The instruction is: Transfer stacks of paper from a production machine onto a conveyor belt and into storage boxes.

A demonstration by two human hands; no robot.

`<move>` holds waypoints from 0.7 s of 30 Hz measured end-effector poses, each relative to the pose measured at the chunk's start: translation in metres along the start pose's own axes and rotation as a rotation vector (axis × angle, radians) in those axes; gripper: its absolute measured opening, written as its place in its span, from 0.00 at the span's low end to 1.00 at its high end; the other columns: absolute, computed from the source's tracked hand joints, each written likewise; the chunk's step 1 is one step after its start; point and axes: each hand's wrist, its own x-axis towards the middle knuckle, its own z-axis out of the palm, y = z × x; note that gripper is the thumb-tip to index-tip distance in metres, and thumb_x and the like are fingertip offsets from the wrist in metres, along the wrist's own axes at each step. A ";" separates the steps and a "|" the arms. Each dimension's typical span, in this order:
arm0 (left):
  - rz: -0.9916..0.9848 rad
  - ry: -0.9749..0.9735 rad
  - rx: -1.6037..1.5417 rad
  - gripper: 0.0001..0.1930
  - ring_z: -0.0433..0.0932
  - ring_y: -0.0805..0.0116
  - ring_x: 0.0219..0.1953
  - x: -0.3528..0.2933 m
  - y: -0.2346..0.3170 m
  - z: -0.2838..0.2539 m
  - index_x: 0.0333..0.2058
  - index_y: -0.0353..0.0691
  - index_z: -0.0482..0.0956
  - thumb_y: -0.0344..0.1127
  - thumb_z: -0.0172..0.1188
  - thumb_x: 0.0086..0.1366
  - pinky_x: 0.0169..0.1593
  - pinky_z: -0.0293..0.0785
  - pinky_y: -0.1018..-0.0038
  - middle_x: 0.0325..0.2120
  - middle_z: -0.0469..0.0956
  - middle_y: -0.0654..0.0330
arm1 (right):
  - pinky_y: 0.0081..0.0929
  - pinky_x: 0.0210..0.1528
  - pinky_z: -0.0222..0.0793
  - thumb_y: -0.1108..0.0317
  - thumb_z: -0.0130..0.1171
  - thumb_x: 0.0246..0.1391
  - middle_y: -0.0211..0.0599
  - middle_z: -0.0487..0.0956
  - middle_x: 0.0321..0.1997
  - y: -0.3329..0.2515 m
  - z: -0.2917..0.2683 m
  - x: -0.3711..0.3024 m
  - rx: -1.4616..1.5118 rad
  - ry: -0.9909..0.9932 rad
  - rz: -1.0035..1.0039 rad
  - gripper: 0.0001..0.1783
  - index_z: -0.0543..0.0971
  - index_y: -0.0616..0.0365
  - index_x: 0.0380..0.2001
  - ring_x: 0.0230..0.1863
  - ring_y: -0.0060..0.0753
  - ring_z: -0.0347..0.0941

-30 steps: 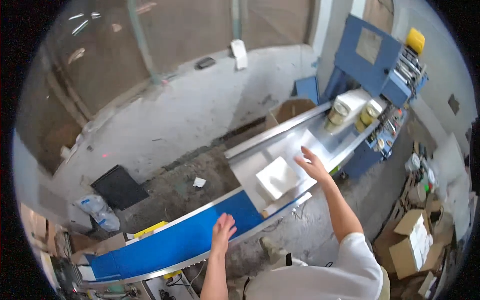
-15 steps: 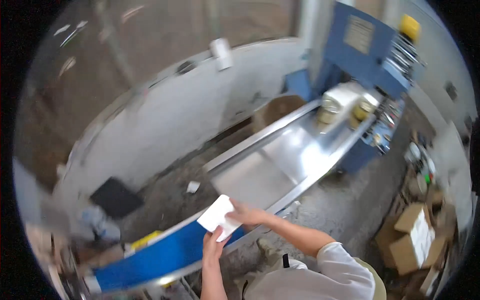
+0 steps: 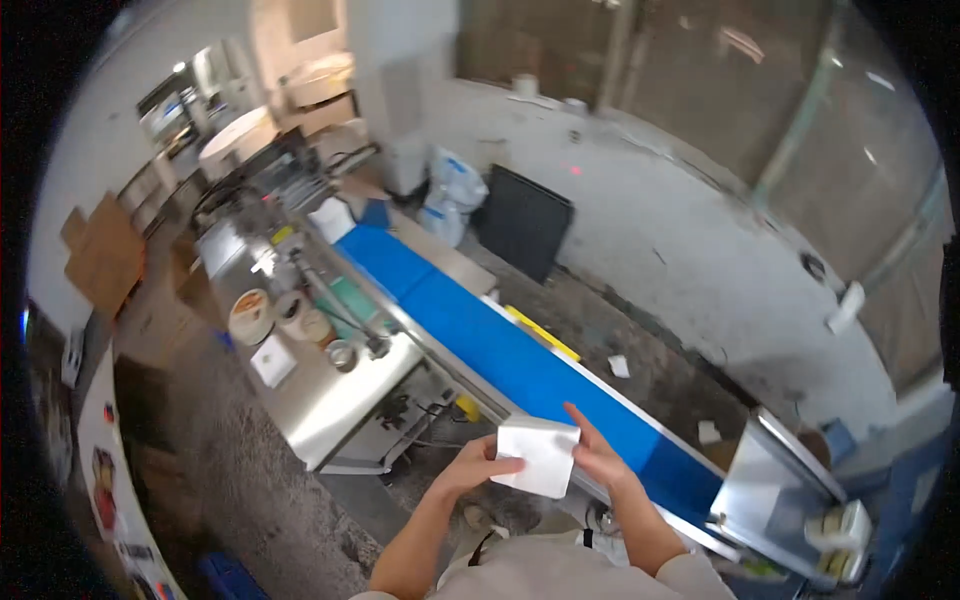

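A white, squarish stack of folded paper point(image 3: 540, 458) is in front of me, over the near edge of the blue conveyor belt point(image 3: 480, 335). My left hand point(image 3: 466, 468) grips its left side, thumb on the face and the other fingers partly hidden behind. At its right edge is my right hand point(image 3: 604, 465), with fingers stretched and spread; the palm side faces the stack. Whether that hand presses on the paper, I cannot tell. The belt runs from the far left down to a metal chute point(image 3: 765, 475) on the right.
A steel worktable point(image 3: 345, 405) left of the belt carries several tubs and a white square piece point(image 3: 272, 361). Beyond the belt are a black panel point(image 3: 525, 222), a white bag point(image 3: 452, 195) and paper scraps on the floor point(image 3: 640, 335). White packs point(image 3: 840, 535) sit at the chute's lower end.
My view has swung left, from the blue machine and chute toward the belt and worktable. The stack stays with my hands; my right hand has moved from its face to its right edge, fingers spreading.
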 end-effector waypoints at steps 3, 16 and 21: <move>0.042 0.051 -0.019 0.30 0.77 0.70 0.45 -0.026 0.012 -0.066 0.53 0.30 0.71 0.40 0.70 0.55 0.49 0.71 0.73 0.45 0.78 0.57 | 0.34 0.61 0.61 0.61 0.71 0.43 0.47 0.68 0.60 0.001 0.064 0.055 -0.121 -0.003 0.114 0.54 0.50 0.60 0.68 0.58 0.37 0.67; -0.142 1.010 -0.370 0.16 0.78 0.74 0.34 -0.086 -0.065 -0.298 0.47 0.29 0.74 0.34 0.59 0.65 0.39 0.74 0.77 0.35 0.80 0.59 | 0.32 0.37 0.76 0.66 0.67 0.46 0.34 0.78 0.43 0.028 0.162 0.562 0.107 0.153 0.063 0.25 0.73 0.57 0.49 0.42 0.31 0.77; -0.745 0.953 0.435 0.21 0.76 0.60 0.44 -0.085 0.037 -0.285 0.53 0.37 0.72 0.34 0.59 0.60 0.47 0.73 0.64 0.43 0.76 0.53 | 0.23 0.26 0.71 0.61 0.70 0.44 0.31 0.78 0.42 0.081 0.224 0.779 0.294 0.145 0.034 0.28 0.71 0.53 0.49 0.37 0.27 0.76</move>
